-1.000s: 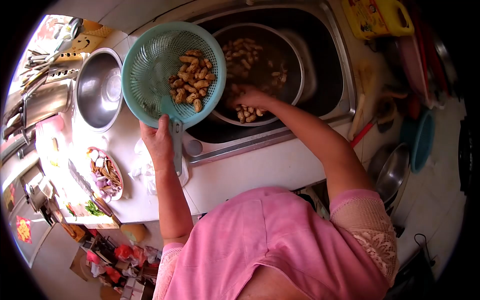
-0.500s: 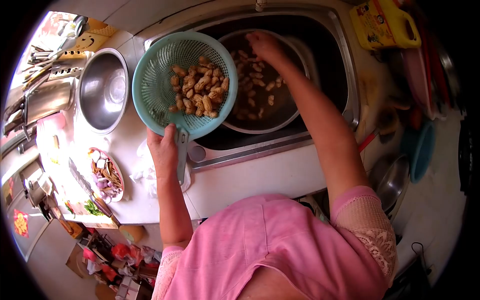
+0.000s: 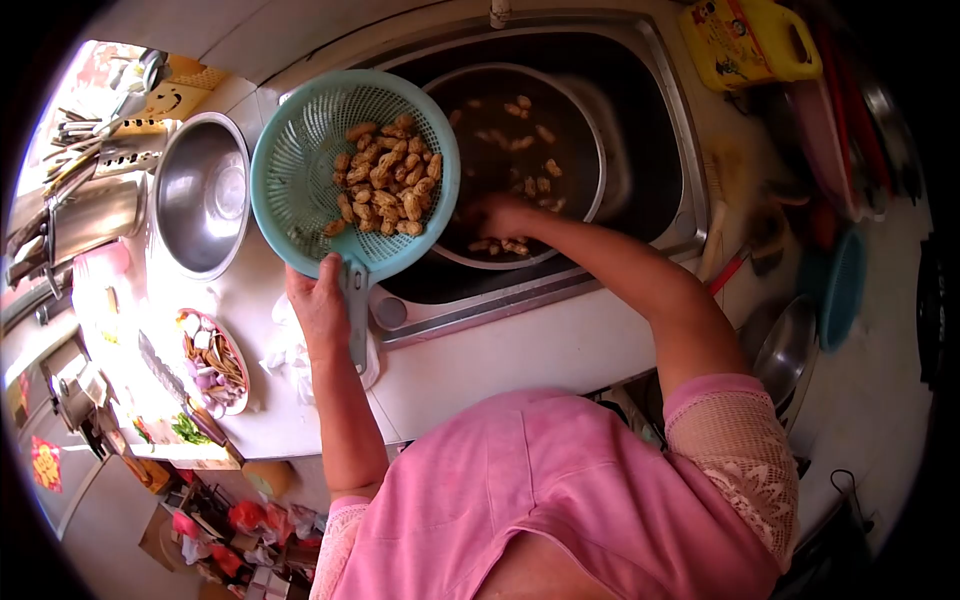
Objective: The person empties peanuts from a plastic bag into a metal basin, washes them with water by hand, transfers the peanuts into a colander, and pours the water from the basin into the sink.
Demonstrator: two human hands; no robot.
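My left hand is wrapped round the handle of a pale green plastic colander, which it holds tilted over the left side of the sink. A heap of unshelled peanuts lies inside. Beside the colander, a round metal basin of brownish water stands in the sink, with several more peanuts in the water. My right hand reaches into the near left part of this basin, close to the colander's rim. Its fingers are dark and mostly hidden there.
Left of the colander stands a steel bowl. Nearer me are a plate of chopped ingredients and a knife. A yellow jug stands beyond the right corner of the sink. Steel and blue bowls lie at the right.
My right hand has moved from the far side of the basin to its near left side. Peanuts in the water have shifted. The colander stays in my left hand.
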